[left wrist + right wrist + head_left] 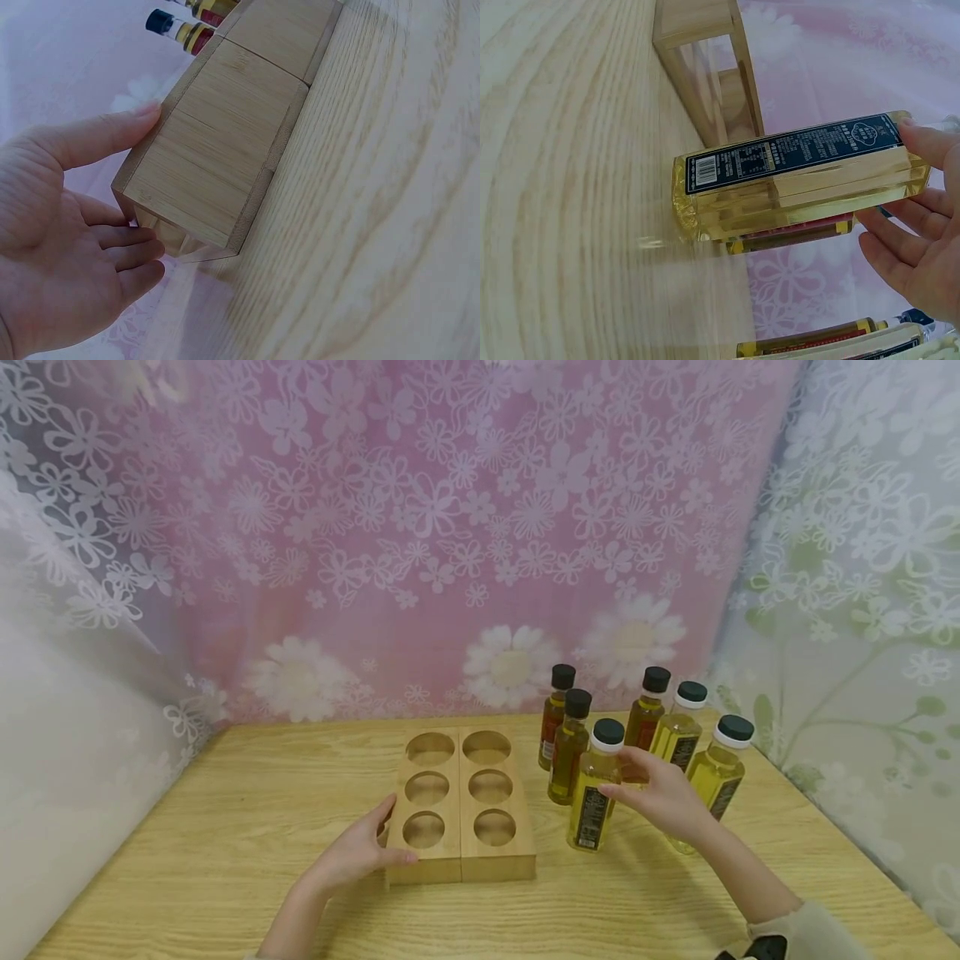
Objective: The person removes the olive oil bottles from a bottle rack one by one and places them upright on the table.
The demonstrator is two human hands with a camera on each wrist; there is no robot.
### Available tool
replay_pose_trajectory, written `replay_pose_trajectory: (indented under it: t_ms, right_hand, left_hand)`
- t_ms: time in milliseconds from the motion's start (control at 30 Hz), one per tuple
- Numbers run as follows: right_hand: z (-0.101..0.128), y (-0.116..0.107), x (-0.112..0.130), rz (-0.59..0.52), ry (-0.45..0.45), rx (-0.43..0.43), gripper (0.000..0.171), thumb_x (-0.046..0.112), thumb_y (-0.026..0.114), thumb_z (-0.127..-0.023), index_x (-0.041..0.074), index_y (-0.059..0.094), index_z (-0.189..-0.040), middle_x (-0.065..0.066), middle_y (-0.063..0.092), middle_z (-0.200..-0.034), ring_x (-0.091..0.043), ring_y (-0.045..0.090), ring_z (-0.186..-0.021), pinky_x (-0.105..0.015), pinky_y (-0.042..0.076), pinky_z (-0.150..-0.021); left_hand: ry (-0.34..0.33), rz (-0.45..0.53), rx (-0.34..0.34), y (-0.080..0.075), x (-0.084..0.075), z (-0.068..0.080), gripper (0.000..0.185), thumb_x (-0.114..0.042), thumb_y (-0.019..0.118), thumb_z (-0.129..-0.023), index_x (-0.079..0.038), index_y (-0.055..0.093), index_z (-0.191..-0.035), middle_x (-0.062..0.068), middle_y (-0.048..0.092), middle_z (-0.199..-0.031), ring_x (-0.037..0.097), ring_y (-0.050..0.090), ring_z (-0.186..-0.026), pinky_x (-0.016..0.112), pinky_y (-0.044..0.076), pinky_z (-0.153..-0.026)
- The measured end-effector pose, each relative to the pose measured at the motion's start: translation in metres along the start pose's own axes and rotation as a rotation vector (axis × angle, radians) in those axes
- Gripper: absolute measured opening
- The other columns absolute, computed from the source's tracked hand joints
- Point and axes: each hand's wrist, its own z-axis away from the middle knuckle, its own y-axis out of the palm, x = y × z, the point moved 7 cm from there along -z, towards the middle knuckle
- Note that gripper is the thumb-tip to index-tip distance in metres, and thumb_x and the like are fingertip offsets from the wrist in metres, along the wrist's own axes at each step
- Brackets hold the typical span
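Note:
A bamboo rack (459, 852) with six round empty holes lies in the middle of the wooden table (225, 860). My left hand (390, 835) rests at its near left corner, thumb along the front face and fingers on the left end. In the left wrist view the left hand (142, 187) has its thumb on the rack (217, 142) and its fingers relaxed. My right hand (618, 772) touches the nearest yellow oil bottle (592, 802) with its thumb. In the right wrist view the right hand (889, 176) has its thumb on that bottle's (795, 187) label edge, its fingers spread beside it.
Several more oil bottles stand right of the rack: darker ones (567, 752) behind the touched bottle, paler ones (720, 768) at the far right. Flowered curtains (450, 527) close in the table at the back and on both sides.

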Motion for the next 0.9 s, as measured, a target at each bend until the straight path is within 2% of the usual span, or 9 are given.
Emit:
replay_pose_trajectory:
  t_ms: [267, 567, 900]
  right_hand:
    - [0.0, 0.0, -0.002, -0.024, -0.007, 0.009, 0.061, 0.032, 0.068, -0.085, -0.007, 0.047, -0.128, -0.023, 0.056, -0.119, -0.036, 0.058, -0.101, -0.047, 0.049, -0.081]
    - [-0.003, 0.0, -0.008, -0.101, 0.044, 0.035, 0.065, 0.03, 0.069, -0.084, -0.008, 0.044, -0.131, -0.025, 0.054, -0.121, -0.036, 0.057, -0.102, -0.042, 0.051, -0.079]
    - [-0.001, -0.002, -0.011, -0.089, 0.056, 0.049, 0.07, 0.032, 0.067, -0.086, -0.008, 0.039, -0.135, -0.026, 0.05, -0.126, -0.037, 0.056, -0.106, -0.044, 0.05, -0.081]
  left_hand:
    - [-0.01, -0.007, -0.011, 0.0, 0.001, 0.002, 0.104, -0.022, 0.078, -0.076, 0.007, 0.008, -0.146, 0.026, 0.012, -0.15, 0.048, 0.01, -0.134, 0.06, 0.018, -0.104]
    - [-0.012, -0.033, -0.015, -0.001, 0.001, 0.001, 0.105, -0.025, 0.078, -0.076, 0.007, 0.007, -0.146, 0.026, 0.011, -0.15, 0.048, 0.011, -0.134, 0.059, 0.018, -0.104]
    - [-0.012, -0.025, -0.011, 0.0, -0.002, -0.001, 0.106, -0.024, 0.078, -0.075, 0.006, 0.006, -0.146, 0.026, 0.009, -0.15, 0.049, 0.009, -0.133, 0.059, 0.017, -0.104]
